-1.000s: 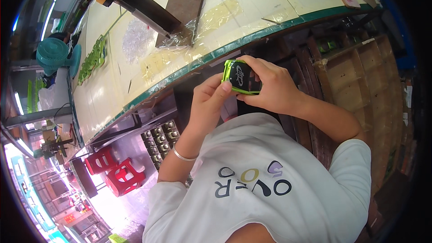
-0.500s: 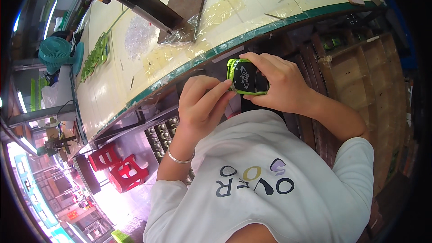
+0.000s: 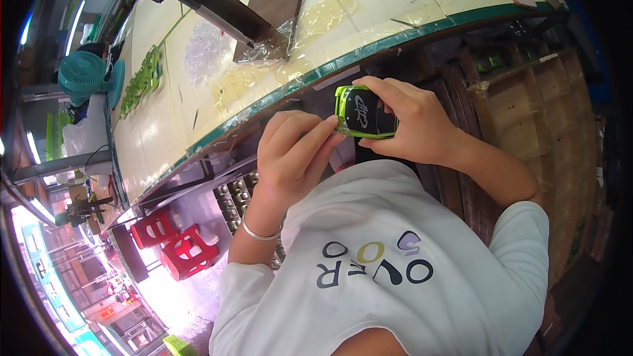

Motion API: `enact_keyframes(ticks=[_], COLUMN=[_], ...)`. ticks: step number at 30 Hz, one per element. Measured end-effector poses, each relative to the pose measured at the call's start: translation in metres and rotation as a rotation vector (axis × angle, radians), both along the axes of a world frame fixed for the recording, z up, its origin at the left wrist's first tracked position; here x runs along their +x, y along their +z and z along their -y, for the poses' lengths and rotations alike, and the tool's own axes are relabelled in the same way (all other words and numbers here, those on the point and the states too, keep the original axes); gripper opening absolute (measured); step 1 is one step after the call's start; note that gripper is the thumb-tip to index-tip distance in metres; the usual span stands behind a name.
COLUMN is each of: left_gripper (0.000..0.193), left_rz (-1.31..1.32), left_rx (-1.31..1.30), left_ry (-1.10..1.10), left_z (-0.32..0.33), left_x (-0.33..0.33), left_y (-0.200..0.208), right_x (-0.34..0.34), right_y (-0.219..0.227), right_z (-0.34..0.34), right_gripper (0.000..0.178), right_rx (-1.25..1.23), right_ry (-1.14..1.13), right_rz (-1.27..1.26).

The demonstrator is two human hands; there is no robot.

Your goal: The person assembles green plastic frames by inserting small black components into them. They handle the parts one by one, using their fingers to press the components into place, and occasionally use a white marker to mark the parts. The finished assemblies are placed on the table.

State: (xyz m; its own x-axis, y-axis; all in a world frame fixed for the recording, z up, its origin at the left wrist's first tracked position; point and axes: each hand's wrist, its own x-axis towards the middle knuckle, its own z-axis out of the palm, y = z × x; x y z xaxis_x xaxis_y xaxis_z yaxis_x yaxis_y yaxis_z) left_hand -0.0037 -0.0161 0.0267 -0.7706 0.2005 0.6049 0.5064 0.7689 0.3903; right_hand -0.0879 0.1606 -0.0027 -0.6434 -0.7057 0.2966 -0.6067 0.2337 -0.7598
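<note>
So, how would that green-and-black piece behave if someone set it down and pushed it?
The green-and-black piece would probably be stiff: its outline shows no sag in the right hand. It would likely slide rather than roll, since its visible face looks broad. Its green rim looks glossy, so it may feel slippery.

The table edge point(image 3: 304, 84) is blocking the way beyond the left hand point(image 3: 290, 155); a black bar point(image 3: 217, 5) is slanting over the board point(image 3: 283, 1), leaving passing room rightward.
</note>
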Motion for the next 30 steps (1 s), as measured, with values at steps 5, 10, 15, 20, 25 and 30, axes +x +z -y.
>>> enact_keyframes(ticks=[5, 10, 15, 20, 25, 30], left_gripper=[0.028, 0.026, 0.025, 0.027, 0.031, 0.031], left_rz=[0.009, -0.005, 0.093, 0.109, -0.037, -0.106], left_rx=[-0.027, -0.091, -0.193, -0.224, -0.494, -0.588], left_ry=[-0.002, -0.003, 0.01, 0.001, 0.072, 0.2], left_z=[-0.001, -0.002, -0.006, -0.009, -0.021, -0.033], left_x=[0.0, -0.002, -0.001, 0.0, 0.009, 0.009], left_y=[-0.001, 0.004, 0.015, 0.016, -0.002, -0.013], right_x=[0.0, -0.001, -0.001, 0.0, 0.0, 0.002], right_y=[0.0, -0.003, -0.005, -0.003, -0.005, -0.006], right_z=[0.0, 0.001, 0.001, 0.001, 0.003, 0.005], right_gripper=[0.066, 0.065, 0.062, 0.061, 0.061, 0.048], right_rx=[0.0, -0.005, 0.026, 0.035, 0.021, -0.004], right_ry=[0.003, -0.012, -0.028, -0.012, 0.034, -0.015], right_rz=[-0.005, -0.066, -0.188, -0.082, 0.113, 0.207])
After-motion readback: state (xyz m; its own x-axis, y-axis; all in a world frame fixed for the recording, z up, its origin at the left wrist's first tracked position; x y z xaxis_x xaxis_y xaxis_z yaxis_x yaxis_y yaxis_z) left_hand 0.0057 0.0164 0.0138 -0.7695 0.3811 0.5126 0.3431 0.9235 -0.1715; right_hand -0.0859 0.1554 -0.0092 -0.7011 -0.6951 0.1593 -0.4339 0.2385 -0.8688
